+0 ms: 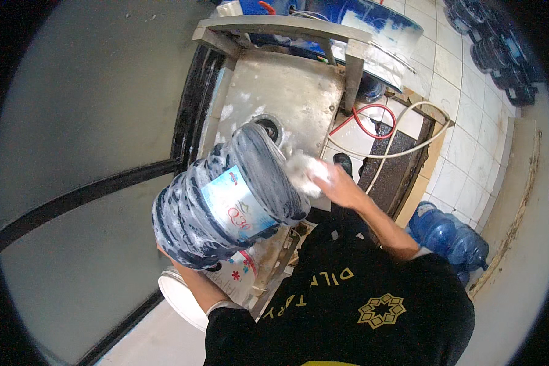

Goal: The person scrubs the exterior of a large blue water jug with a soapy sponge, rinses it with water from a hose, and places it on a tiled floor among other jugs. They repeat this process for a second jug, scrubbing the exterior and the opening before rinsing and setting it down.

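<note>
A large blue water jug (226,198), streaked with white suds and bearing a pale blue label, lies tilted across the middle of the view. My left hand (165,251) holds it at its lower left end; most of those fingers are hidden behind the jug. At the jug's other end, my right hand (340,188) is closed around a foamy white scrubbing pad or cloth (305,174), close against the rim. Behind the jug is a wet metal worktop (287,79) with a round dark opening (266,127).
A white bucket (180,299) stands below the jug. Red hose (372,135) and pale hose (430,146) loop beside a dark floor grate (393,149). Blue jugs (448,235) sit at right, dark ones (494,58) farther off. A blue tub (378,24) stands behind the metal frame (280,25).
</note>
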The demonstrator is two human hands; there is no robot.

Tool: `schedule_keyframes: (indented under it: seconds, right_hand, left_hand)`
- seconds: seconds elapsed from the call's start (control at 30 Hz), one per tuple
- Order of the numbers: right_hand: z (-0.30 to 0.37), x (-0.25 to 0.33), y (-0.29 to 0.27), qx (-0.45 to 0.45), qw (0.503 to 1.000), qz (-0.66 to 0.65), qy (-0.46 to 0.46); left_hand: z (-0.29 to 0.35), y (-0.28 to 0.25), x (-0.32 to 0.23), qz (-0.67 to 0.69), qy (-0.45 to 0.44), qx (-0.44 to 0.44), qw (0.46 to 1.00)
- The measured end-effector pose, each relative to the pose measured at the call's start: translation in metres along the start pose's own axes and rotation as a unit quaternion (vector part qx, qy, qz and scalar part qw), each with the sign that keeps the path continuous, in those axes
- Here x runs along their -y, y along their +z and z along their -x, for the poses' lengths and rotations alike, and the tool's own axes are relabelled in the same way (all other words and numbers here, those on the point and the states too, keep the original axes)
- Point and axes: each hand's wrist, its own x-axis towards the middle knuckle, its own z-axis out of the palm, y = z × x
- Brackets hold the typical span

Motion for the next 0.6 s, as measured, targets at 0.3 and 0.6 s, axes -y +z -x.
schedule_keyframes:
  seconds: [0.3,0.6]
  right_hand:
    - [-0.086,-0.015,-0.005,-0.135,0.989,0.044,-0.050]
    - [-0.077,-0.005,-0.048,-0.080,0.965,0.235,0.084]
  left_hand:
    - [0.012,-0.011,-0.017,0.063,0.073,-0.093,0.991]
    - [0.030,-0.008,-0.025,0.308,0.285,0.173,0.891]
